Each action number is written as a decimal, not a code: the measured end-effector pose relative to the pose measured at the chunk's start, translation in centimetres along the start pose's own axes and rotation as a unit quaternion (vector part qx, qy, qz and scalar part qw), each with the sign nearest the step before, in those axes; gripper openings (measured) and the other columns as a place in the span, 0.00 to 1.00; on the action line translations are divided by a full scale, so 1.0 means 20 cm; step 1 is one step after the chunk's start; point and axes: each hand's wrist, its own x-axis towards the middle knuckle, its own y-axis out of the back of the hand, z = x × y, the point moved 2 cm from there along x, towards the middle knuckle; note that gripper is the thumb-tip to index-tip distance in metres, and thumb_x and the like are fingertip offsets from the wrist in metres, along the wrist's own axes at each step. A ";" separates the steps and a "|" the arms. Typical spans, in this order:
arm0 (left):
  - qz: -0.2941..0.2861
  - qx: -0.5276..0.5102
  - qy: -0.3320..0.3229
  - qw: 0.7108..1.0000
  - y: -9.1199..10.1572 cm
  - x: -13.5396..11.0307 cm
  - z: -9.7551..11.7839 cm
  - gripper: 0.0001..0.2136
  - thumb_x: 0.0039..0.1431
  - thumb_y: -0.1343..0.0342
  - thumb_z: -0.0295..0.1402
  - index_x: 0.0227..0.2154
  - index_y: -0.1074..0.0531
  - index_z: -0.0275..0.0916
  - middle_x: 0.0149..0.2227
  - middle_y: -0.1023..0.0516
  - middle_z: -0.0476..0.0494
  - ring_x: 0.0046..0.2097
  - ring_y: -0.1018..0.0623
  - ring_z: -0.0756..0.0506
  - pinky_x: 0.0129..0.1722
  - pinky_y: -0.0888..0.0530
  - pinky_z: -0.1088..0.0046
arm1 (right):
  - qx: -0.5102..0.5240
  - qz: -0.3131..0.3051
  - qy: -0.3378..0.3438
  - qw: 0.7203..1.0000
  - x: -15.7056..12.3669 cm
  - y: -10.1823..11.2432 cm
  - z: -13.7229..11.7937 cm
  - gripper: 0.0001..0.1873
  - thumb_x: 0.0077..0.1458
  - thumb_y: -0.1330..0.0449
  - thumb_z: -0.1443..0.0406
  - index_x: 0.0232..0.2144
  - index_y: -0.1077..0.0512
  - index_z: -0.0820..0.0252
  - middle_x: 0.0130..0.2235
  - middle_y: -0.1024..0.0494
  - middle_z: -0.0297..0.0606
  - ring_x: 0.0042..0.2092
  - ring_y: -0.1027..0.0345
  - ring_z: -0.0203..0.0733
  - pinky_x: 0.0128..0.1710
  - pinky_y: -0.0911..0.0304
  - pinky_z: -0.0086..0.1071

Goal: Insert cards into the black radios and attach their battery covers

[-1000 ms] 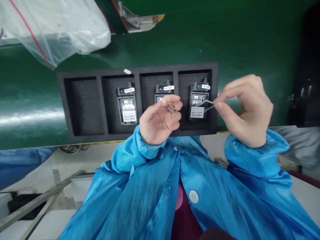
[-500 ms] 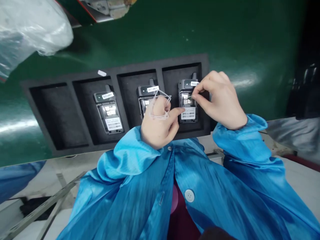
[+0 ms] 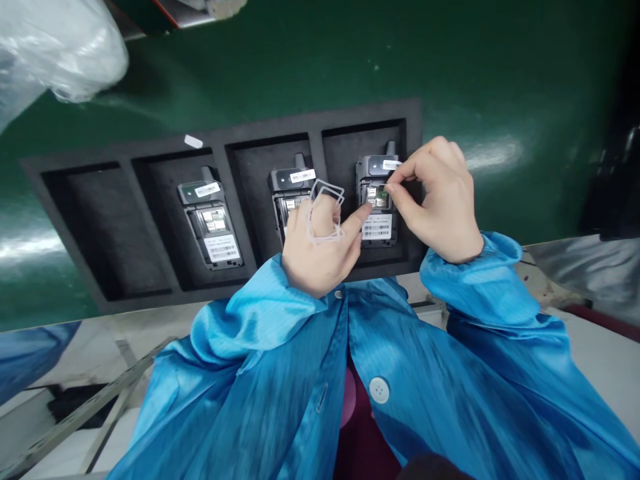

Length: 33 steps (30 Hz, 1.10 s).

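A black foam tray (image 3: pixel 115 293) with four pockets lies on the green table. Three black devices sit in it with their backs open: a left device (image 3: pixel 210 225), a middle device (image 3: pixel 289 190) and a right device (image 3: pixel 376 200). My left hand (image 3: pixel 320 250) holds thin clear plastic frames (image 3: pixel 326 212) looped over its fingers, and its forefinger touches the right device. My right hand (image 3: pixel 440 200) pinches something tiny at the open compartment of the right device; I cannot make out what it is.
The leftmost tray pocket (image 3: pixel 85 227) holds nothing. A clear plastic bag (image 3: pixel 55 47) lies at the far left of the green table (image 3: pixel 300 67). A small white scrap (image 3: pixel 193 141) rests on the tray's far rim. Dark objects stand at the right edge (image 3: pixel 620 173).
Both hands have come down from in front of the tray onto the right device. The right hand now pinches at its open compartment. The clear frames have slid over my left fingers.
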 end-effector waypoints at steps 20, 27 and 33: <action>-0.018 0.029 -0.008 0.999 -0.02 0.01 0.03 0.19 0.66 0.54 0.38 0.57 0.32 0.48 0.44 0.35 0.37 0.46 0.34 0.38 0.43 0.38 0.61 | 0.068 0.029 0.034 0.997 -0.03 -0.01 0.06 0.11 0.65 0.48 0.59 0.45 0.33 0.56 0.44 0.33 0.42 0.48 0.37 0.47 0.46 0.36 0.45; -0.032 0.015 0.003 0.999 -0.02 0.02 0.03 0.22 0.65 0.54 0.38 0.61 0.37 0.47 0.46 0.34 0.36 0.47 0.33 0.37 0.44 0.37 0.59 | 0.015 0.076 0.065 0.995 -0.16 0.05 0.04 0.11 0.64 0.47 0.63 0.44 0.27 0.56 0.42 0.31 0.40 0.46 0.36 0.45 0.47 0.39 0.44; -0.046 0.014 0.007 0.999 -0.01 0.06 0.05 0.17 0.65 0.55 0.34 0.54 0.31 0.44 0.46 0.34 0.36 0.47 0.34 0.37 0.45 0.36 0.59 | -0.044 -0.018 0.071 0.996 -0.19 0.00 0.02 0.12 0.63 0.47 0.63 0.46 0.26 0.51 0.44 0.30 0.41 0.45 0.38 0.47 0.43 0.41 0.45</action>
